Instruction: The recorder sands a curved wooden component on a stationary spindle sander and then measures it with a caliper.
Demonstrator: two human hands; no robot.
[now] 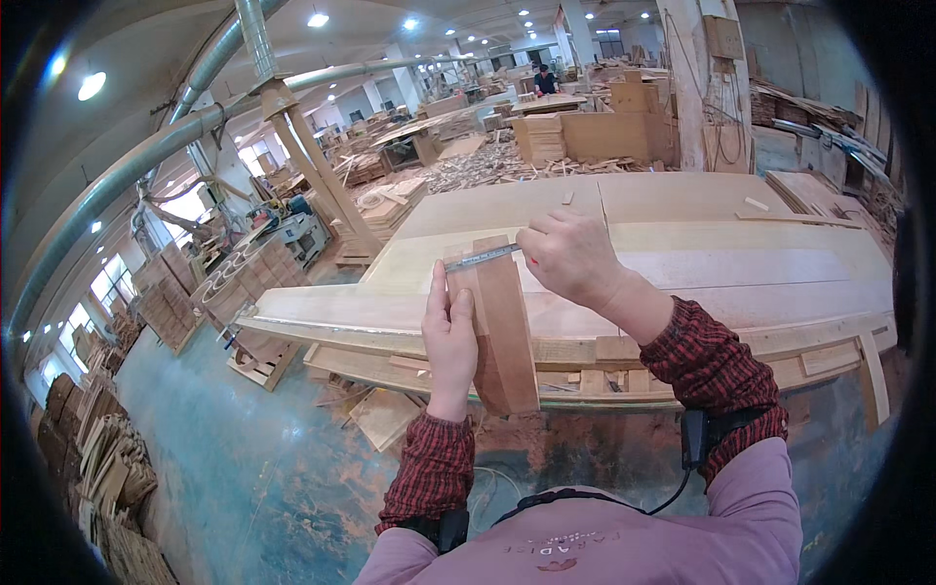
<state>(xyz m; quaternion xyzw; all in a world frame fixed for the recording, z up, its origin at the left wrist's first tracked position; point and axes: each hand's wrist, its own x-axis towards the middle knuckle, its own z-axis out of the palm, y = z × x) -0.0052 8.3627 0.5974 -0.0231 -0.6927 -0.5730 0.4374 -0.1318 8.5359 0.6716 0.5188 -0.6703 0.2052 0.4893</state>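
Note:
A long reddish-brown wooden board (502,331) stands tilted against the front of the worktable, its upper end over the tabletop. My left hand (450,341) grips the board's left edge, thumb on its face and index finger up by the end of a thin silvery measuring tape (483,257). The tape lies across the board's width near its top. My right hand (573,258) is closed around the tape's other end, just right of the board; a small red spot shows at the fingers. Whatever else is in that fist is hidden.
Wide pale panels (682,255) cover the worktable, with small wood offcuts (756,204) on top. Wood blocks sit under its front edge (604,349). Stacked lumber (117,468) lies at lower left, machinery (297,234) beyond. Another person (546,81) is far back.

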